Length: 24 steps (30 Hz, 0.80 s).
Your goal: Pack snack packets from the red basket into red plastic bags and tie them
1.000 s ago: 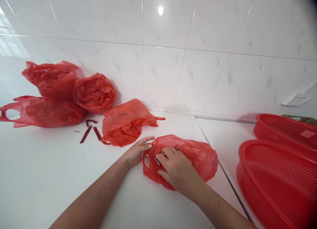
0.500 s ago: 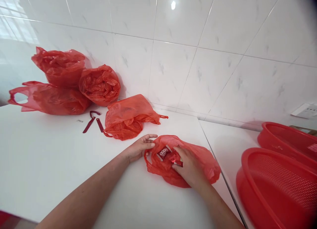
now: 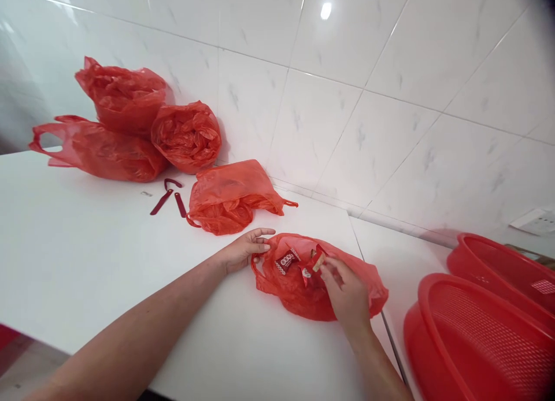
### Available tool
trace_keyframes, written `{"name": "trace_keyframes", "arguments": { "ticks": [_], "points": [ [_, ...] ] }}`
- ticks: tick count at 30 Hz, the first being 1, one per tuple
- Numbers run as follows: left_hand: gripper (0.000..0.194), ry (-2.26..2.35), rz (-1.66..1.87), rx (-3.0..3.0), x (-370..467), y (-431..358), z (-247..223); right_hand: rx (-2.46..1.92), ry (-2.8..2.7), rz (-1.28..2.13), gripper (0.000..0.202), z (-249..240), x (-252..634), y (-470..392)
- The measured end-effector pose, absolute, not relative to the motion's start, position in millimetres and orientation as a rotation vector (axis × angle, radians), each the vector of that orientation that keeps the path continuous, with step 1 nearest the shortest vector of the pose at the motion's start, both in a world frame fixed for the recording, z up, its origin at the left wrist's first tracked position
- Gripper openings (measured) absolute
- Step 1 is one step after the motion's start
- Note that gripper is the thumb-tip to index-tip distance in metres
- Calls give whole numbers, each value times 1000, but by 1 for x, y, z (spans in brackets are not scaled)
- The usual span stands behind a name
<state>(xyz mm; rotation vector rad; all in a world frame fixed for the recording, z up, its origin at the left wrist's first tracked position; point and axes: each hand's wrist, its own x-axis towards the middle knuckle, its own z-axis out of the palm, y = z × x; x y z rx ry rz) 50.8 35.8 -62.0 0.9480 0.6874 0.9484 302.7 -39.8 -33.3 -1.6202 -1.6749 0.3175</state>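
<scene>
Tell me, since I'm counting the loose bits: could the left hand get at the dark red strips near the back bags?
Probably yes. The left hand rests at the rim of the near bag, and only bare white counter lies between it and the strips; it would have to let go first.

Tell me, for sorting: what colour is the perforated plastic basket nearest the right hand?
Red, clear in the head view: perforated plastic basket.

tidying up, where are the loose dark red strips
In the head view the dark red strips lie on the white counter, far left, between the stacked red bags and another red bag.
</scene>
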Motion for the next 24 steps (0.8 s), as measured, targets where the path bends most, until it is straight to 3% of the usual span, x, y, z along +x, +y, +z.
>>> {"name": "trace_keyframes", "arguments": {
  "ticks": [6,11,17,19,24],
  "points": [
    [49,676,1068,869,50,38,-61,-1196,-1629,-282,13,-25,313,-53],
    [43,656,1201,791,47,42,-62,-1546,-1539,-493,64,-18,325,-40],
    [47,519,1192,810,43,42,-60,-1874,-1635,-9,91,-32,344,-24],
    [54,509,1138,903,44,40,-58,-1923,-1570,90,86,-38,350,-21],
    [83,566,1082,1197,51,30,-54,-1967,-1391,352,36,-53,365,-13]
  ]
}}
